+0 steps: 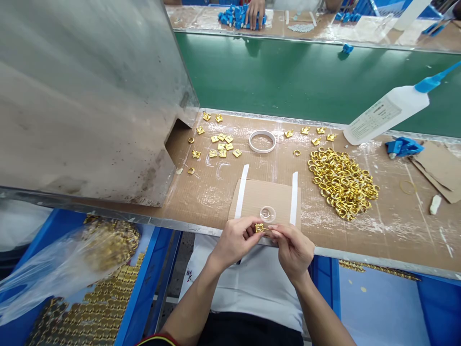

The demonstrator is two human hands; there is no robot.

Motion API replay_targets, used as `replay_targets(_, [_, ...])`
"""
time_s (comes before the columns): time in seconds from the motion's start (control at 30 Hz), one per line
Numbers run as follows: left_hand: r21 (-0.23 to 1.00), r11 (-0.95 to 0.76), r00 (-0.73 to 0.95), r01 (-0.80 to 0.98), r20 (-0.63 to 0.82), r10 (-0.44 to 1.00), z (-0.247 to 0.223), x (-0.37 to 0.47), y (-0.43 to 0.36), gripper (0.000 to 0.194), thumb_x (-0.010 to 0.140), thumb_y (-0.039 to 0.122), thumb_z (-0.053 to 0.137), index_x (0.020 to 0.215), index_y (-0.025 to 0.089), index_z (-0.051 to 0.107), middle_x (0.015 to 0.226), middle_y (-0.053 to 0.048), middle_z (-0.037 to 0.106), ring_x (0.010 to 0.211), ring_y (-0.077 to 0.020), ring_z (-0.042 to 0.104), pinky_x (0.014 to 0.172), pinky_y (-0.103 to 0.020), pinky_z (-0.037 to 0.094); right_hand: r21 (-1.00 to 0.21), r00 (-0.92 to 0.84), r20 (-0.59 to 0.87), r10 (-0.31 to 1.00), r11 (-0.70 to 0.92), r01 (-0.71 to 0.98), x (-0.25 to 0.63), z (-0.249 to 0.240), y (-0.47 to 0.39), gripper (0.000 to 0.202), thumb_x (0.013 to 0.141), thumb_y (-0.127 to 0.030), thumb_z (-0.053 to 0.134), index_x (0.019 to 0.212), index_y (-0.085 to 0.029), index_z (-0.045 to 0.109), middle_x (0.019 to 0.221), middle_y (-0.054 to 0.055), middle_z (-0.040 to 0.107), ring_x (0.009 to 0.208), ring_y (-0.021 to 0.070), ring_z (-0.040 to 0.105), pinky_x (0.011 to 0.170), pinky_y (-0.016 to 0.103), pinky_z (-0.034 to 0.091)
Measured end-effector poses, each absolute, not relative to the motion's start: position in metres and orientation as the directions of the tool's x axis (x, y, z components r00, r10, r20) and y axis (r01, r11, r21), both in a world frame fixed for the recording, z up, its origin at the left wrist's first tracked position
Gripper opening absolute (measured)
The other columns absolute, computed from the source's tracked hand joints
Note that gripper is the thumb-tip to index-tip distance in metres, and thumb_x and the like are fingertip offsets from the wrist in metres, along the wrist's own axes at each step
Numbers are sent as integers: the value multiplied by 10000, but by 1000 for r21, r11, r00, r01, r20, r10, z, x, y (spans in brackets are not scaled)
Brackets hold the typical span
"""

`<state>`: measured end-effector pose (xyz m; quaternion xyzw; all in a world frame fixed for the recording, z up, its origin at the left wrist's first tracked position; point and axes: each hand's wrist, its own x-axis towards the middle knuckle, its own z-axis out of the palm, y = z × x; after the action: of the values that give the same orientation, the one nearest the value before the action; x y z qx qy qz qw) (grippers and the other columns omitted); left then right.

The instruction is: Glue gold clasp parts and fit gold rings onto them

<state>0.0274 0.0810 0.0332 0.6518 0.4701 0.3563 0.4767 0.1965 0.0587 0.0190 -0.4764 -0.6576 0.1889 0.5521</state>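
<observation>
My left hand [236, 241] pinches a small square gold ornament [259, 228] between thumb and fingertips at the bench's front edge. From the other side, my right hand [297, 247] has its fingers closed around a thin stick-like tool [267, 229], whose tip points at the ornament. Whether the tip touches it I cannot tell. Just beyond my fingers, a small clear round dish [267, 219] sits on a cardboard pad [270, 190] taped down at both sides. To the right is a big pile of gold rings [342, 182]. Several square gold ornaments [221, 146] lie to the left.
A white tape roll [262, 142] lies behind the pad. Back right, a white squeeze bottle [387, 115] leans near blue clips [404, 147]. A tall metal panel [90, 96] blocks the left. Across the green strip [252, 72], another person's hand [255, 13] rests on blue parts.
</observation>
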Motion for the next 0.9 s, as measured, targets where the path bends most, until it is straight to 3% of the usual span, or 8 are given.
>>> replay_targets(0.27, [954, -100, 303, 283, 10, 953, 32, 26, 81, 171, 866, 197, 672, 1021, 147, 726, 663, 19, 646, 501, -89, 546, 478, -171, 451, -836, 164, 507, 846, 438, 330, 196, 20, 60, 152, 964, -123, 623, 961, -238, 722, 826, 21, 767, 585, 138, 677, 504, 231, 554])
replay_targets(0.43, [962, -82, 300, 259, 1, 954, 31, 26, 80, 194, 866, 208, 680, 1043, 150, 734, 655, 26, 635, 485, -78, 525, 479, -168, 449, -748, 162, 597, 786, 472, 466, 201, 31, 79, 136, 958, -137, 641, 891, -232, 712, 803, 24, 722, 727, 174, 699, 665, 296, 588])
replay_targets(0.67, [972, -70, 304, 226, -2, 953, 32, 26, 80, 195, 860, 208, 667, 1034, 153, 735, 664, 23, 635, 490, -78, 518, 483, -169, 453, -669, 73, 583, 809, 428, 607, 198, 39, 90, 175, 996, -227, 611, 851, -222, 710, 782, 30, 672, 702, 172, 668, 617, 288, 560])
replay_targets(0.9, [976, -55, 305, 213, -13, 952, 33, 26, 81, 209, 856, 230, 655, 1037, 166, 737, 659, 22, 643, 490, -83, 513, 482, -174, 447, -689, 61, 567, 822, 432, 582, 198, 36, 88, 137, 971, -176, 635, 872, -224, 716, 799, 18, 665, 709, 158, 651, 637, 265, 548])
